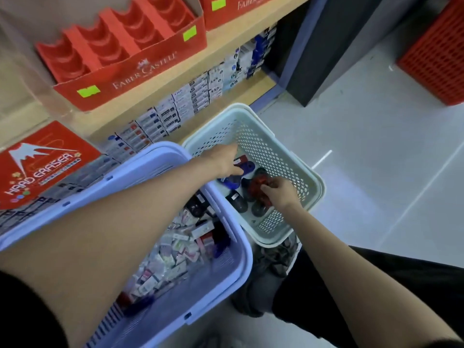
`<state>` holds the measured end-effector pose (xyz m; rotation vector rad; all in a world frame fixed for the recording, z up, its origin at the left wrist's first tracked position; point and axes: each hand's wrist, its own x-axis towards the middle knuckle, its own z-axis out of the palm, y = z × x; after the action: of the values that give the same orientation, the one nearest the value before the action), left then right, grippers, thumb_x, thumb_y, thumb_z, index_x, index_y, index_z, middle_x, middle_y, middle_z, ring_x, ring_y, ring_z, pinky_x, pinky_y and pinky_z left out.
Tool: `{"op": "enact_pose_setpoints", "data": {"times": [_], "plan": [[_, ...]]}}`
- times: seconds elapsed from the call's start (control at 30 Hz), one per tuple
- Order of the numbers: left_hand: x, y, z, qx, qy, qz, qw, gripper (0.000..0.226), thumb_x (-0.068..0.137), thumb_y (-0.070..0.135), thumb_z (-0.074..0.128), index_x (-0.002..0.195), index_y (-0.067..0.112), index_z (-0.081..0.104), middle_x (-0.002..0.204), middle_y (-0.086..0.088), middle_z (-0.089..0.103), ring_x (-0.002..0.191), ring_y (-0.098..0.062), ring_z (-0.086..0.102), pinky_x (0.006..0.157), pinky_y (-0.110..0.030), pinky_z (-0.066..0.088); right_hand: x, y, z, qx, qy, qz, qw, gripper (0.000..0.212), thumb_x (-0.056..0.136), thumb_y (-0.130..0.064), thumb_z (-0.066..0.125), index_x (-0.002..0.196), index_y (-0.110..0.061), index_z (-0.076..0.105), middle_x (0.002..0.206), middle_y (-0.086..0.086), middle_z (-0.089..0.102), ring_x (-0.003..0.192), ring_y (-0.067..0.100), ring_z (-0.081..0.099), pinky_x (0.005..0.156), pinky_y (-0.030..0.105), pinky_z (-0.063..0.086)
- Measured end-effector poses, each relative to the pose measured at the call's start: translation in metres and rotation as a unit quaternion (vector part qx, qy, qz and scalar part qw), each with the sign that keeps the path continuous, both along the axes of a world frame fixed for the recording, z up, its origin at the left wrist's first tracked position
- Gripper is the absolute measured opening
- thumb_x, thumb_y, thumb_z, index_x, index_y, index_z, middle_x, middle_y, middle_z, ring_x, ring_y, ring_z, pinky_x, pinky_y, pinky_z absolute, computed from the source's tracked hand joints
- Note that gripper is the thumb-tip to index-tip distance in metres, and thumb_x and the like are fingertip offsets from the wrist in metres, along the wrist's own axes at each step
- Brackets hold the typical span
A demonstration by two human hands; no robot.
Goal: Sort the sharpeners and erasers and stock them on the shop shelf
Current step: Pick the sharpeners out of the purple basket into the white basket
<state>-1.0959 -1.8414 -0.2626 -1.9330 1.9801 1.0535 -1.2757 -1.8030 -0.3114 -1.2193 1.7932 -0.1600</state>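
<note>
A pale perforated basket on the floor holds several sharpeners: blue, red and black ones. My left hand reaches into it and closes on a blue sharpener; another blue one lies just below it. My right hand grips a red sharpener near the basket's middle. Two black sharpeners rest on the basket floor beside that hand. A lavender basket under my left forearm holds several small packed erasers.
A red Faber-Castell display box with empty compartments sits on the wooden shelf. A red eraser box lies at left. Stacked small boxes fill the shelf below. A red crate stands on the floor, far right.
</note>
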Motion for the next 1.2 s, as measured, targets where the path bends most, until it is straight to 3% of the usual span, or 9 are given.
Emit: {"op": "enact_pose_setpoints", "data": {"times": [0.1,0.23,0.4,0.6,0.67,0.8,1.0,1.1,1.2], "plan": [[0.004,0.011,0.018,-0.063,0.041,0.009,0.997,0.053,0.089,0.033,0.062,0.133,0.012,0.042,0.133,-0.009,0.054,0.119,-0.027,0.051,0.095,-0.039,0.044,0.001,-0.003,0.017,-0.02,-0.047,-0.006,0.999,0.026,0.089,-0.015,0.06,0.114,-0.005,0.06,0.105,0.009,0.065,0.094,0.026,0.061,0.087,0.038,0.05],[0.031,0.054,0.066,-0.178,0.182,0.122,0.959,0.038,0.09,0.022,0.062,0.124,0.009,0.053,0.124,0.0,0.057,0.114,-0.011,0.051,0.094,-0.019,0.036,0.013,0.001,0.071,-0.125,-0.123,-0.002,0.985,0.021,0.091,-0.014,0.057,0.111,-0.012,0.061,0.106,0.002,0.065,0.082,0.012,0.061,0.074,0.023,0.049],[0.104,0.149,0.085,-0.194,0.217,0.261,0.921,0.02,0.091,0.014,0.06,0.109,0.005,0.059,0.105,0.0,0.058,0.096,-0.012,0.054,0.077,0.0,0.034,0.063,0.037,0.135,-0.21,-0.229,0.095,0.946,0.011,0.092,-0.012,0.056,0.097,-0.021,0.06,0.091,-0.005,0.064,0.083,0.016,0.064,0.072,0.029,0.053],[0.18,0.253,0.038,-0.085,0.162,0.418,0.89,0.014,0.089,0.008,0.061,0.101,0.008,0.053,0.102,-0.002,0.054,0.103,-0.021,0.055,0.083,-0.031,0.044,0.156,0.083,0.102,-0.057,-0.149,0.386,0.908,0.017,0.096,-0.013,0.052,0.111,-0.009,0.057,0.1,0.002,0.058,0.087,0.018,0.056,0.082,0.036,0.049],[0.191,0.275,0.013,-0.072,0.134,0.463,0.873,0.025,0.087,0.003,0.063,0.109,0.001,0.054,0.112,-0.011,0.055,0.107,-0.027,0.055,0.083,-0.032,0.044,0.185,0.097,0.074,-0.041,-0.126,0.456,0.88,0.019,0.095,-0.01,0.05,0.113,-0.007,0.056,0.106,0.006,0.058,0.094,0.022,0.056,0.087,0.041,0.048],[0.188,0.299,-0.027,-0.011,0.103,0.516,0.85,0.045,0.081,0.001,0.068,0.121,-0.003,0.048,0.116,-0.014,0.049,0.1,-0.027,0.052,0.08,-0.024,0.037,0.23,0.117,0.02,-0.035,-0.031,0.591,0.806,0.037,0.096,-0.014,0.048,0.133,-0.01,0.047,0.134,0.012,0.048,0.12,0.028,0.048,0.096,0.034,0.04],[0.173,0.301,-0.065,0.002,0.058,0.565,0.823,0.05,0.081,-0.002,0.065,0.125,-0.001,0.042,0.129,-0.018,0.037,0.114,-0.03,0.048,0.092,-0.026,0.036,0.276,0.132,-0.033,-0.034,-0.019,0.66,0.751,0.052,0.094,-0.013,0.05,0.143,-0.014,0.034,0.145,0.009,0.038,0.129,0.028,0.04,0.101,0.033,0.038],[0.167,0.302,-0.082,-0.017,0.017,0.537,0.843,0.043,0.084,-0.005,0.059,0.124,0.0,0.044,0.126,-0.018,0.04,0.11,-0.03,0.05,0.094,-0.034,0.041,0.286,0.135,-0.053,-0.07,-0.015,0.679,0.731,0.055,0.09,-0.022,0.057,0.141,-0.016,0.037,0.14,0.009,0.043,0.127,0.029,0.042,0.101,0.037,0.038],[0.165,0.3,-0.091,-0.031,-0.008,0.543,0.839,0.032,0.092,0.016,0.051,0.121,0.006,0.046,0.126,-0.021,0.047,0.101,-0.025,0.05,0.095,-0.043,0.044,0.287,0.135,-0.063,-0.125,0.061,0.689,0.711,0.058,0.089,-0.034,0.056,0.14,-0.016,0.034,0.133,0.008,0.043,0.125,0.027,0.038,0.096,0.036,0.031]]}}
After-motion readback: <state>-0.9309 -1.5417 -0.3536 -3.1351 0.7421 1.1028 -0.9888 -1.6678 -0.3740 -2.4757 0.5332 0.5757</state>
